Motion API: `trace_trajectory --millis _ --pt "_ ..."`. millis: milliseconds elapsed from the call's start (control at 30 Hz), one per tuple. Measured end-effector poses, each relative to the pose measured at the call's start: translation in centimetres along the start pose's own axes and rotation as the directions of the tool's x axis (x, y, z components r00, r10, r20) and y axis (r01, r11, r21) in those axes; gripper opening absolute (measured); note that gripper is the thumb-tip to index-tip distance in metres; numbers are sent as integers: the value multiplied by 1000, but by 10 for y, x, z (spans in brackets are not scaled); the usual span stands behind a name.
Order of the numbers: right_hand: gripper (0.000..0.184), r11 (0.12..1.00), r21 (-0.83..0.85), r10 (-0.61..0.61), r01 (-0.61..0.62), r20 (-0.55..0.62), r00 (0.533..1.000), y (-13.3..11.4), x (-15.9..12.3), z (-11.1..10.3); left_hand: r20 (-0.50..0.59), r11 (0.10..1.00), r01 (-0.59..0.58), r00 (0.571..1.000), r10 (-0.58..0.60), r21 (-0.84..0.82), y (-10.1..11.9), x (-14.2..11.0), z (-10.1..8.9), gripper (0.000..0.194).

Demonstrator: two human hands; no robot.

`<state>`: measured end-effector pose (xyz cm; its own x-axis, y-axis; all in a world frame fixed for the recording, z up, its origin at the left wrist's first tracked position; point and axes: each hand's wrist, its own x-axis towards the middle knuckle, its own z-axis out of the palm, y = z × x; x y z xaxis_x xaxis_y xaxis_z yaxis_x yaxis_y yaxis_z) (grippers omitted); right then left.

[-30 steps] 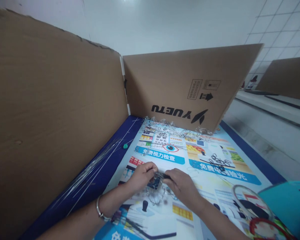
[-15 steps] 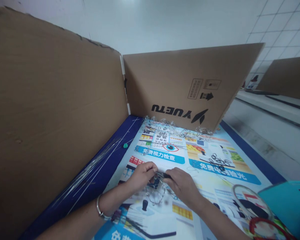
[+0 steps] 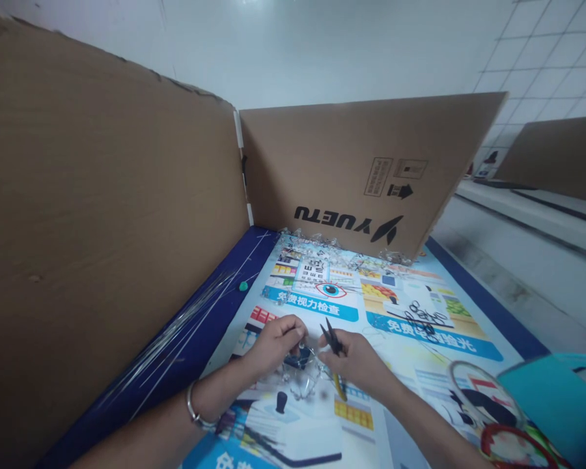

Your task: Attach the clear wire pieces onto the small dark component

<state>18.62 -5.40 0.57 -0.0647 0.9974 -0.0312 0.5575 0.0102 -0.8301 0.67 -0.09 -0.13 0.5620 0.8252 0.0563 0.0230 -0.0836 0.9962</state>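
Note:
My left hand point(image 3: 280, 342) is closed in a pinch, with a thin wire strand carrying clear bead-like pieces point(image 3: 303, 389) hanging below its fingertips. The strand loops down between my hands over the printed sheet; its finest parts are too small to make out. My right hand point(image 3: 359, 361) is closed around long-nosed pliers point(image 3: 331, 337). Their dark jaws point up and away, slightly apart, and a yellow handle shows below my palm. The jaws are clear of the strand and to the right of my left fingertips.
Straight thin wires point(image 3: 185, 319) lie along the blue left border by a small green lump point(image 3: 243, 286). Clear pieces point(image 3: 322, 247) line the foot of the back cardboard panel point(image 3: 342, 169). Black rings point(image 3: 422, 319) lie at right, near a turquoise object point(image 3: 557, 404).
The pliers have come away from my left fingertips and turned in my right hand, so the jaws now point up and away. My left hand stays nearly in place with the strand.

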Motion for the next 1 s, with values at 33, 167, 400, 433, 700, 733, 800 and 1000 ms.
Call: trace_trajectory --millis 33,167,400,433,700,733,800,1000 --pt "15 1000 17 -10 10 12 1000 0 0 0 4 1000 2 1000 -2 0 0 -1 0 23" --pt "13 997 62 -39 35 52 998 -1 0 0 20 1000 19 1000 -19 -7 1 -3 2 24" --pt "8 996 9 -87 87 62 994 -6 -3 -2 39 1000 25 999 -25 11 5 -4 4 26" --pt "7 996 18 -85 84 65 994 -7 -3 -2 43 1000 23 999 -24 17 6 -4 4 26" --pt "8 993 78 -93 91 15 996 -2 -3 0 44 994 0 999 -5 107 6 -4 4 25" --pt "8 992 82 -98 97 -1 995 -2 -3 0 42 993 0 999 -5 116 5 -4 4 25" --pt "8 990 73 -119 121 -28 992 -3 -2 -1 38 992 5 999 -10 127 4 -4 4 24" --pt "6 988 88 -127 129 -29 991 -7 -3 -1 40 991 16 999 -21 134 2 -3 4 23"
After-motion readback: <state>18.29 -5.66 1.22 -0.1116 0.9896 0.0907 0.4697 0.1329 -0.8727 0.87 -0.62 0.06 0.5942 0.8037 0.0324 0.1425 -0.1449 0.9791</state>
